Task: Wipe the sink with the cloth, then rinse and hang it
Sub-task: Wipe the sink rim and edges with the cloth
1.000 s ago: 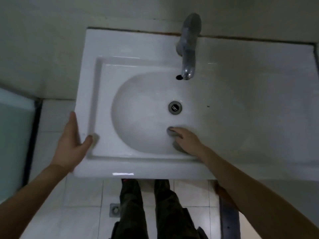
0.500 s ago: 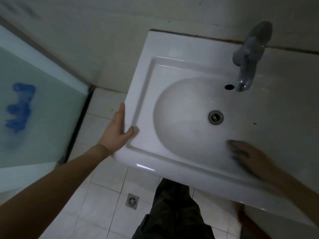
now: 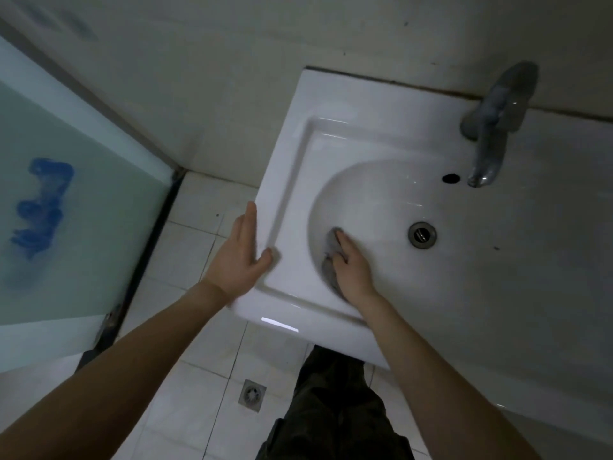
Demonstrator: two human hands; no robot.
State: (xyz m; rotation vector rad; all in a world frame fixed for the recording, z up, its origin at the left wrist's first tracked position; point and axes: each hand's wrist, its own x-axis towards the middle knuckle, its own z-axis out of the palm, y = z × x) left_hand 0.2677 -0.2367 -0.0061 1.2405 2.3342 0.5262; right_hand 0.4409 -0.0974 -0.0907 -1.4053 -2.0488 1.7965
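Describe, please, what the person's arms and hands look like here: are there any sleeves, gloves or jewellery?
Both forearms are bare as far as the frame shows them, with no sleeve in view. The left hand and right hand wear no gloves, and no watch, bracelet or ring can be made out in the dim light. Below them, dark trousers show.

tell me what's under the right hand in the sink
A grey cloth, pressed on the sink wall by the right hand. Its edge shows past the fingertips and beside the palm; the rest is covered.
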